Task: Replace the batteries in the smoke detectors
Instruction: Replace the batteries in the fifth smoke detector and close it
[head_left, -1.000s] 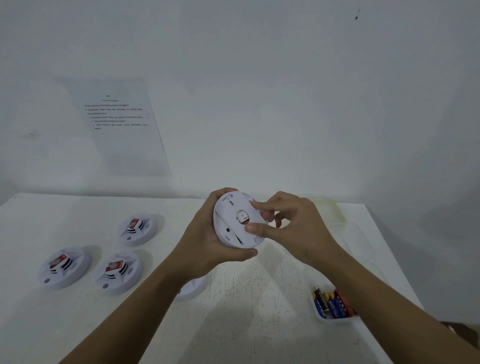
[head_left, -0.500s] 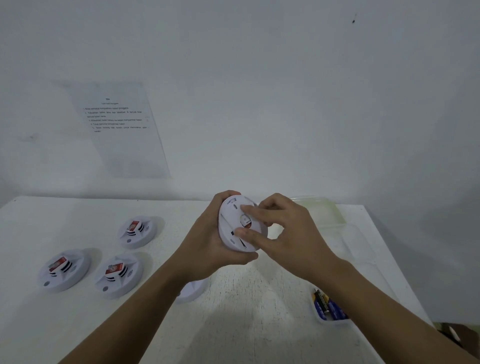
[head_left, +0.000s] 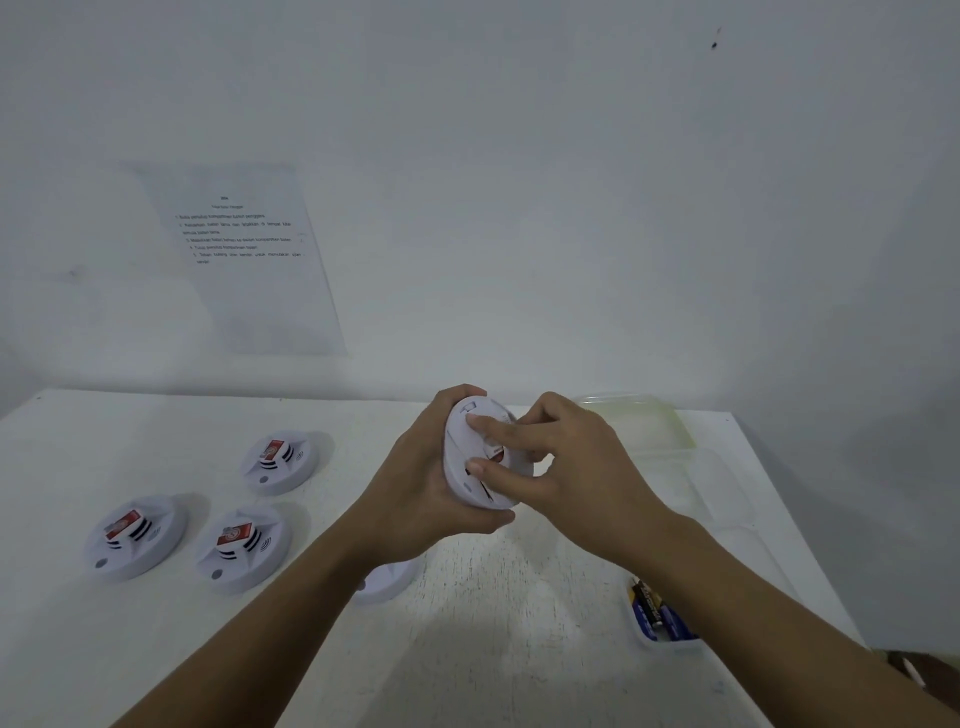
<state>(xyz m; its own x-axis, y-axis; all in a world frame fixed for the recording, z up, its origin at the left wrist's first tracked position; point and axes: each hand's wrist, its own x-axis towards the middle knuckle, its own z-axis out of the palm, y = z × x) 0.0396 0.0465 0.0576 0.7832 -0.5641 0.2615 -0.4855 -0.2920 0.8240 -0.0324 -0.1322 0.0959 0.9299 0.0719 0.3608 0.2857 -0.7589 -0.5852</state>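
Above the table (head_left: 493, 649), left hand (head_left: 421, 493) stays clamped round the smoke detector (head_left: 462, 467), now turned more edge-on, right hand (head_left: 561, 467) thumb and forefinger pinching its back, likely working the battery area.

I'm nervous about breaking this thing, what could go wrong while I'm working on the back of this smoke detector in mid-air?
The smoke detector is held tilted above the table by the left hand alone, so a hard push from the right hand could knock it loose. It might drop onto the white part below.
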